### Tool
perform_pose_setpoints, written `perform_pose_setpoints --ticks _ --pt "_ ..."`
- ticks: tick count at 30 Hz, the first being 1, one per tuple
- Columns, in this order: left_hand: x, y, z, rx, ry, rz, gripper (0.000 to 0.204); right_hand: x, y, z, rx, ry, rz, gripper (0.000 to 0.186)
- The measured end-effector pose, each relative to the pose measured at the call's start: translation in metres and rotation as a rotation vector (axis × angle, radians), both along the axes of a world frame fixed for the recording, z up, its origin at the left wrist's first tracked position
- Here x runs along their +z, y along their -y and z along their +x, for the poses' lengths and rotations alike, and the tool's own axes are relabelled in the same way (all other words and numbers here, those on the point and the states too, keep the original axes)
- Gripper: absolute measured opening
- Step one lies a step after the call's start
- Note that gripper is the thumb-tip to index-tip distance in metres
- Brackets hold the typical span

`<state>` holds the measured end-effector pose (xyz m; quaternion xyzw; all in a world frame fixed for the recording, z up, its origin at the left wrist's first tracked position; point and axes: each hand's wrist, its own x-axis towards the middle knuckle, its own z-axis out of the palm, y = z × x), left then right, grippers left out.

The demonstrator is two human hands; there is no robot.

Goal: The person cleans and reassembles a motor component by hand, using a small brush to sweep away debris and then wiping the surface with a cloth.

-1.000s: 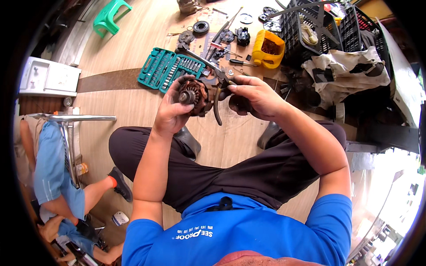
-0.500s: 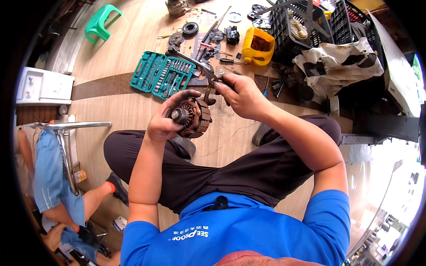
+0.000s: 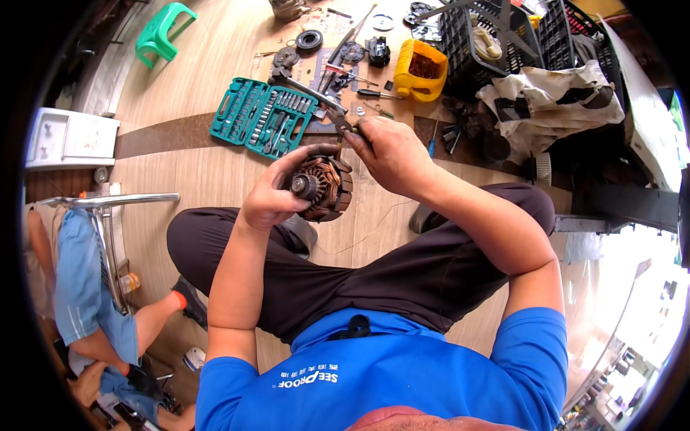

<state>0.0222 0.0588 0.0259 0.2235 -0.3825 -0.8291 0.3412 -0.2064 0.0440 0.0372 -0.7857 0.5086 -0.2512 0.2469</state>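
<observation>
My left hand [image 3: 269, 197] is wrapped round a motor armature [image 3: 335, 188], with the thumb on the commutator end. Copper windings show between the dark metal segments of its core. Just beyond the armature, my right hand [image 3: 395, 156] is closed on dark-jawed pliers [image 3: 341, 123]. One part of the pliers reaches down to the armature's far edge; whether it touches there I cannot tell. Both hands are above the floor between my bent knees. Past the hands lies an open green socket set [image 3: 263, 118] with rows of sockets.
A cut yellow jug [image 3: 420, 70] holding copper-coloured scraps stands at the far right, beside black crates [image 3: 460, 50] and a dirty cloth [image 3: 553, 100]. Screwdrivers and motor parts lie on cardboard. A green stool [image 3: 165, 32] is far left; another person's legs [image 3: 97, 280] are at left.
The armature has shifted slightly right and turned in my left hand, so its commutator end shows more. My right hand has moved a little, still gripping the pliers.
</observation>
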Motion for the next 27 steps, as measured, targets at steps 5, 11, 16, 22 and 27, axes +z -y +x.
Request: perform_pose_setpoints --ticks 5,11,16,22,27 --pt "0.0 -0.002 0.002 0.041 0.026 -0.029 0.083 0.011 0.003 -0.003 0.054 0.296 0.369 0.024" --pt "-0.004 -0.001 0.0 0.054 -0.073 0.053 0.081 0.002 -0.005 0.002 0.054 1.139 1.007 0.03" --pt "-0.009 -0.003 -0.005 0.09 -0.004 0.008 0.076 -0.008 0.001 0.005 -0.032 1.255 1.086 0.029" --pt "-0.011 0.006 0.0 0.366 0.051 -0.01 0.061 0.028 0.021 -0.019 -0.195 1.163 0.884 0.019" --pt "-0.017 0.013 0.0 0.524 0.139 -0.096 0.058 0.037 0.002 -0.019 0.013 0.707 1.048 0.023"
